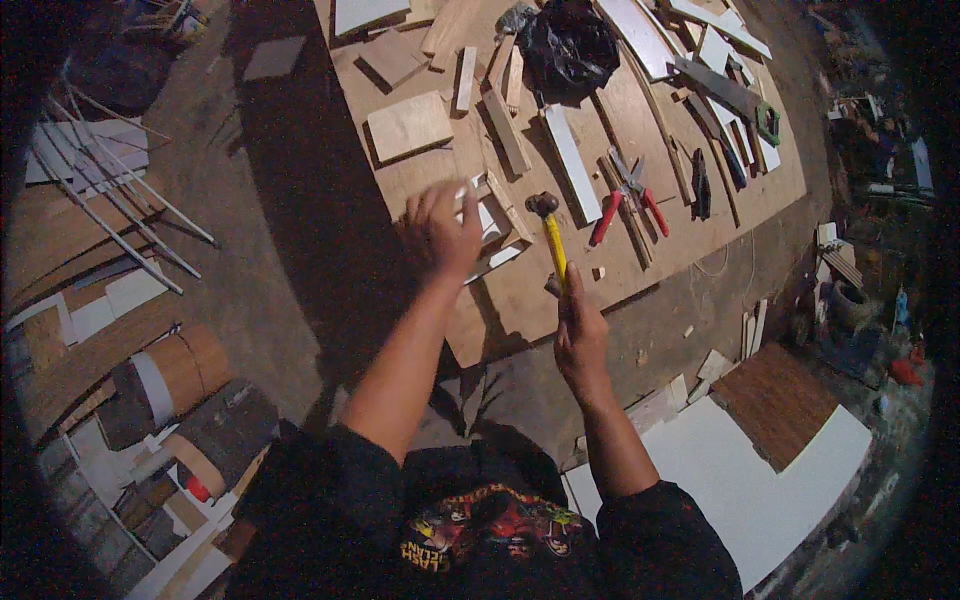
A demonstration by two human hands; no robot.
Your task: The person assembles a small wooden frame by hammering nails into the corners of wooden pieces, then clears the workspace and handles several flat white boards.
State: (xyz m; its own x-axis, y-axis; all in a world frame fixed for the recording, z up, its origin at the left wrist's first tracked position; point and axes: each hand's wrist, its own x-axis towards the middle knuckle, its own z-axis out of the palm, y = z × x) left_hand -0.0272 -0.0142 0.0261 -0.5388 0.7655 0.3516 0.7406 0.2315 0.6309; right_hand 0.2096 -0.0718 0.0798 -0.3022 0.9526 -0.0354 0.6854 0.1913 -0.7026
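My right hand (580, 345) is closed around the yellow handle of a hammer (555, 240), its dark metal head pointing away from me above the workbench. At the near left of the bench lies a small wooden frame (513, 212) with white pieces inside. Against its left side is my left hand (443, 228), fingers curled and slightly blurred; what they pinch, if anything, is hidden. To the right of the hammer lie red-handled cutters (630, 195) with their handles spread, and a white strip (572, 165).
Wood offcuts (410, 127), a black plastic bag (570, 50), a green-handled handsaw (735, 95) and a black tool (700, 185) cover the bench (535, 300). White board (700, 490) lies on the floor at right. Rolled material (180, 370) and thin sticks (130, 195) lie at left.
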